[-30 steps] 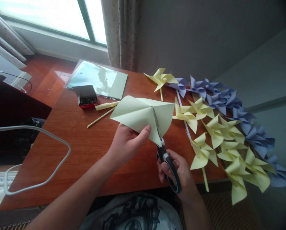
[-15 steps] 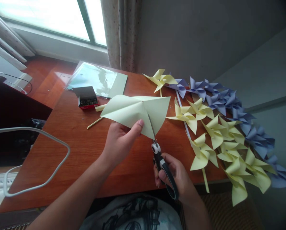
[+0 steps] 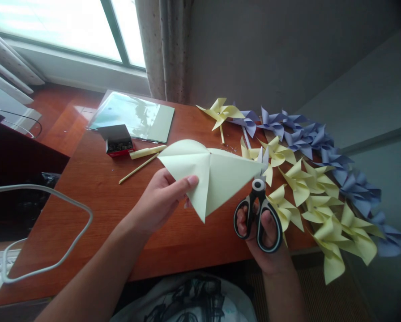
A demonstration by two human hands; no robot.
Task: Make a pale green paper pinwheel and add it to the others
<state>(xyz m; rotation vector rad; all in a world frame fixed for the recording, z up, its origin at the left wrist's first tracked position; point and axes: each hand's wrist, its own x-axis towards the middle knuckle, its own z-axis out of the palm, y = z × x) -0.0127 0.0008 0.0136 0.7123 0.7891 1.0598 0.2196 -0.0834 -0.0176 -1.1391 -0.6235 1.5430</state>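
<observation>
My left hand [image 3: 168, 194] pinches a pale yellow paper sheet [image 3: 189, 172], thumb on top and fingers underneath. The sheet is creased, has a slit along one fold, and its corners point right and down toward me. With fingers through both handles, my right hand [image 3: 266, 237] holds black-and-white scissors [image 3: 258, 185]. Their blades are slightly parted and point away from me, close to the sheet's right corner; whether they touch it I cannot tell. Beyond the blades lie finished yellow pinwheels [image 3: 286, 210].
Purple pinwheels [image 3: 299, 141] crowd the table's right edge. A small open box [image 3: 119, 145] of dark metal bits stands left, beside a rolled paper tube [image 3: 148, 152] and a thin stick [image 3: 138, 169]. A plastic-sleeved paper pack [image 3: 136, 116] lies behind. A white cable [image 3: 53, 191] loops at left.
The scissors have come out of the slit in the sheet and moved right and up, their blades now parted. The sheet has turned in my left hand, a corner now pointing down.
</observation>
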